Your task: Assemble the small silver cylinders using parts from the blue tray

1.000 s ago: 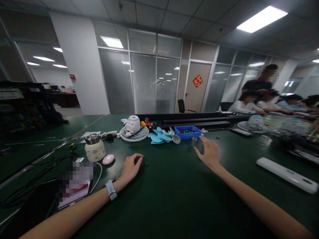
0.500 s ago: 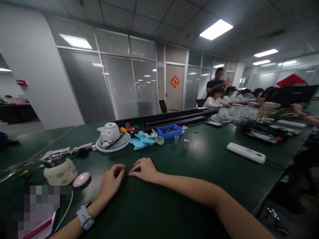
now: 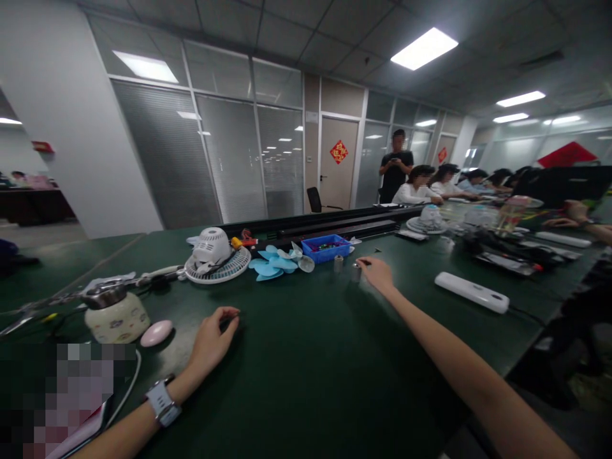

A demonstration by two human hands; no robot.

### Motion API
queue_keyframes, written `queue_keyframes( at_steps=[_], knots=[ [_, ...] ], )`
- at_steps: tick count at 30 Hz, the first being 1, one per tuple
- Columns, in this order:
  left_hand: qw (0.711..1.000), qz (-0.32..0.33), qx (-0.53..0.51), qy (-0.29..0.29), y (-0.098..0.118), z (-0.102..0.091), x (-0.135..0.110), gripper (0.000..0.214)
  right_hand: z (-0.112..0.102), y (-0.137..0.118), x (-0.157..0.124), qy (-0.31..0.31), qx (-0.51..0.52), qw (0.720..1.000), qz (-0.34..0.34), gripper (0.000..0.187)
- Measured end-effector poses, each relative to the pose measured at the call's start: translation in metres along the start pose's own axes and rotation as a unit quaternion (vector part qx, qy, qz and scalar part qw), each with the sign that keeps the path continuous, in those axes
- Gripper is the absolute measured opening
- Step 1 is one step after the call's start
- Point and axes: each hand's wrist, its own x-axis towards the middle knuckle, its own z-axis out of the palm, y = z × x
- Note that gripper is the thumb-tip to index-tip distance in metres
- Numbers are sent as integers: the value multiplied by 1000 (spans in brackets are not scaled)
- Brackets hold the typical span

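My left hand (image 3: 213,338) rests over the green table with its thumb and fingertips pinched together. Whatever lies between those fingertips, if anything, is too small to make out. Farther off and to the right, my right hand (image 3: 378,275) reaches out, its fingertips closed at the top of a small grey metal cylinder (image 3: 356,274) that stands upright. A second, similar cylinder (image 3: 338,264) stands just left of it. Behind them is a blue tray (image 3: 327,255) with small coloured parts inside.
Light-blue fan blades (image 3: 272,264) and a white fan body with its grille (image 3: 217,274) lie left of the tray. A cream jar (image 3: 117,322) and a pink oval object (image 3: 157,333) are near my left arm. A white power strip (image 3: 471,292) lies right. Several people sit beyond.
My right hand has moved away from beside my left hand, forward and right to the metal cylinder. My left hand has stayed almost in place. The standing person has shifted left.
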Motion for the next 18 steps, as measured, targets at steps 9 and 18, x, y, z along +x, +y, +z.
queue_keyframes(
  at_steps=[9, 18],
  knots=[
    [1000, -1, -3, 0, -2, 2, 2, 40, 7, 4, -3, -35, 7, 999, 15, 31],
    [1000, 7, -4, -4, -5, 3, 2, 39, 11, 11, -10, -64, 18, 998, 2, 40]
  ],
)
